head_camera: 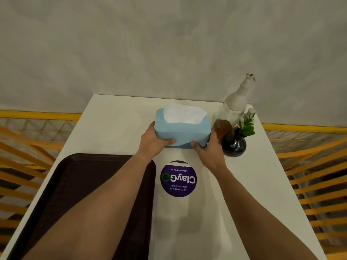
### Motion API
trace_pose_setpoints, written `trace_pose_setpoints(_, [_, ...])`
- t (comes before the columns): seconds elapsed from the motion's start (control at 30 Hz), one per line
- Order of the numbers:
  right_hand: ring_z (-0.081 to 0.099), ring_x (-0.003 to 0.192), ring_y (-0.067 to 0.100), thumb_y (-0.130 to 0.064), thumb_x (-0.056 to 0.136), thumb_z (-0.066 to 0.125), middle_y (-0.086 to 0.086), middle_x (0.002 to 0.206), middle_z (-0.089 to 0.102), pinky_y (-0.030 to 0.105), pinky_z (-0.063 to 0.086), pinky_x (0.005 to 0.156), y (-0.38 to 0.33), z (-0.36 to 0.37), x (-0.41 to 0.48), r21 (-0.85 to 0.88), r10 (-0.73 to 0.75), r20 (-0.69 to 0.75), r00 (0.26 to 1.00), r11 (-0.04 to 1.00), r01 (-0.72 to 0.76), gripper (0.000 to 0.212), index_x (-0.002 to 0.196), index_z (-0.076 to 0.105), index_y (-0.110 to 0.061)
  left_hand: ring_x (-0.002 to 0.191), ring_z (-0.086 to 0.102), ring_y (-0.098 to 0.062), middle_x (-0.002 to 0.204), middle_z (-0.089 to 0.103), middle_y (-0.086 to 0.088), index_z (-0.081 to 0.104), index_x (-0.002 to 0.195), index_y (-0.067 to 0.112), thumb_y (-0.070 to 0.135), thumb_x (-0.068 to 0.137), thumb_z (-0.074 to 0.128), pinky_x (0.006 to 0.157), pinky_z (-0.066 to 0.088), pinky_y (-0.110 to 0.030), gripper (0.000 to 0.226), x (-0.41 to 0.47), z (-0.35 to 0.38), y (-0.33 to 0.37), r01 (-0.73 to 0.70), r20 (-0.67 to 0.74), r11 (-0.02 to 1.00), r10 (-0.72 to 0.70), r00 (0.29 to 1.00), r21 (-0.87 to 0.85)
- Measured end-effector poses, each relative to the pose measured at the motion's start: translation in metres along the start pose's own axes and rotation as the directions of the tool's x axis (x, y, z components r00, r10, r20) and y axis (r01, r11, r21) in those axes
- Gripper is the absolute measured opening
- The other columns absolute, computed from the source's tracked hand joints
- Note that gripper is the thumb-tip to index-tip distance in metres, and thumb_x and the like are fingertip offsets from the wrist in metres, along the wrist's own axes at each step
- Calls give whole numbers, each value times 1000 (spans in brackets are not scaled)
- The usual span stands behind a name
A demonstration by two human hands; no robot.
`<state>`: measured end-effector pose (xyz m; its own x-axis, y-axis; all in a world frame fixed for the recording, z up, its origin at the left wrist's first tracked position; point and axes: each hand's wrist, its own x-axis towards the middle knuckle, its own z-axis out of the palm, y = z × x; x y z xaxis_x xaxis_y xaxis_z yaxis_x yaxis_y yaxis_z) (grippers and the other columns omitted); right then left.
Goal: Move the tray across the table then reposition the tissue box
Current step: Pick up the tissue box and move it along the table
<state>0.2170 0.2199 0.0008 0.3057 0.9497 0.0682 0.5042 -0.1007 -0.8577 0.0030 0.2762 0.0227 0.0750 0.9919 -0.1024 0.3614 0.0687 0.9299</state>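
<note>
white table (116, 124): left hand (152, 141) and right hand (210, 149) clasp the tissue box (180, 132) by its ends.

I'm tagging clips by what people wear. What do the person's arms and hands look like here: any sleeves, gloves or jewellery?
Both forearms are bare as far up as the picture shows, with no sleeve in view. The left hand and right hand wear no gloves, and no watch, bracelet or ring shows on either.

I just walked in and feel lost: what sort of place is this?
Probably a shared office pantry: a round sticker reads "Let's keep our pantries clean", beside a serving tray, a tissue box and a pump bottle on a white table.
</note>
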Motion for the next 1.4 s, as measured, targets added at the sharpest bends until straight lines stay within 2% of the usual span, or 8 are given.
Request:
trace_pose_setpoints(0.2, [57, 109, 8, -40, 89, 76, -17, 126, 55, 22, 50, 86, -37, 21, -10, 63, -68, 38, 997, 996, 65, 73, 147, 34, -29, 99, 57, -6, 112, 59, 15, 51, 136, 26, 31, 66, 94, 69, 44, -11, 82, -15, -50, 3, -50, -68, 999, 50, 996, 8])
trace_pose_setpoints(0.37, [55, 105, 5, -50, 90, 71, -20, 124, 51, 7, 44, 71, -74, 55, -28, 52, -92, 64, 994, 995, 88, 72, 148, 32, -32, 91, 55, 10, 103, 57, 30, 50, 122, 39, 33, 64, 94, 61, 43, -1, 73, -31, -107, -3, -91, -121, 996, 90, 989, 4])
trace_pose_setpoints(0.47, [55, 104, 4, -52, 89, 71, -20, 124, 51, 2, 42, 66, -97, 78, -42, 47, -99, 49, 994, 994, 96, 74, 148, 31, -33, 91, 56, 3, 104, 58, 26, 50, 124, 38, 36, 65, 94, 66, 42, -5, 74, -40, -142, -10, -109, -120, 994, 109, 987, 12])
trace_pose_setpoints(0.6, [55, 104, 5, -53, 88, 72, -18, 123, 52, -1, 42, 64, -124, 114, -62, 42, -98, 23, 995, 994, 97, 75, 147, 32, -31, 105, 59, -13, 116, 63, 10, 53, 133, 29, 36, 65, 93, 81, 51, -24, 79, -45, -188, -23, -147, -119, 989, 150, 982, 34])
trace_pose_setpoints(0.8, [54, 105, 4, -55, 87, 72, -17, 123, 52, -5, 40, 66, -157, 162, -81, 30, -108, -13, 994, 994, 108, 76, 147, 32, -31, 109, 60, -15, 120, 63, 8, 52, 135, 28, 35, 66, 93, 87, 56, -33, 81, -41, -247, -41, -176, -102, 984, 179, 979, 35])
trace_pose_setpoints(1.0, [55, 105, 6, -53, 87, 73, -14, 123, 54, -3, 41, 67, -182, 201, -80, 13, -113, -12, 994, 994, 113, 76, 148, 32, -30, 93, 58, -1, 105, 60, 20, 55, 129, 29, 31, 64, 94, 64, 44, -6, 76, -27, -289, -59, -173, -103, 985, 173, 979, 15])
trace_pose_setpoints(1.13, [54, 107, 7, -52, 89, 72, -11, 127, 55, -3, 42, 68, -192, 221, -65, 13, -106, 4, 994, 994, 106, 77, 149, 32, -28, 86, 53, 13, 98, 56, 31, 51, 121, 39, 31, 65, 94, 58, 42, 1, 71, -9, -307, -63, -177, -108, 984, 177, 978, 15])
trace_pose_setpoints(1.4, [61, 118, 18, -55, 87, 72, -10, 130, 57, 1, 43, 67, -193, 248, -7, -14, -113, 19, 993, 993, 114, 82, 151, 31, -27, 89, 54, 10, 101, 55, 32, 46, 119, 43, 35, 65, 93, 56, 43, -2, 72, 48, -316, -73, -181, -108, 983, 180, 978, -1])
